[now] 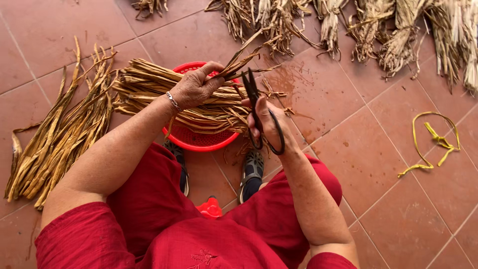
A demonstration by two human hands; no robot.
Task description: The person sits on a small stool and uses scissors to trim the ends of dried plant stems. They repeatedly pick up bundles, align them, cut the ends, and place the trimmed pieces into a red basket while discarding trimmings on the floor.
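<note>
From the head camera, looking straight down: the left hand reaches forward, palm down, fingers curled and clamped over a bundle of dried stalks lying across a red basket. The right hand comes in from the other side, fingers threaded through the loops of black scissors, blades pointing up and nearly together beside the bundle's end. Both forearms stretch out from red sleeves over the knees. Underneath, reddish floor tiles; a loose pile of stalks lies to the left, more dried bunches along the top, a yellow strap well apart on the right.
</note>
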